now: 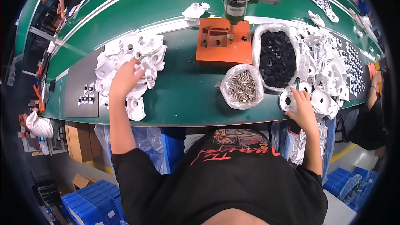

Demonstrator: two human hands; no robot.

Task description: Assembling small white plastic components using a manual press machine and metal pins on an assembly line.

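Observation:
My left hand [126,78] reaches over a heap of white plastic housings [149,53] on the left side of the bench. Its thumb and fingers stand apart among the parts, and I see nothing clearly held between them. At the bench's front edge on the right, my right hand [303,109] grips a white plastic housing [286,101] with a round dark-centred opening. The thumb is at its near side and the fingers at its far side. More white housings [323,100] lie right beside that hand.
A green press [235,4] stands over an orange fixture block [223,56]. Nearer are a bag of screws [241,87] and a bag of black parts [277,56]. Small black-and-white parts sit on a dark mat [79,79]. Blue crates [93,202] stand below; a co-worker's arm [375,85] shows far right.

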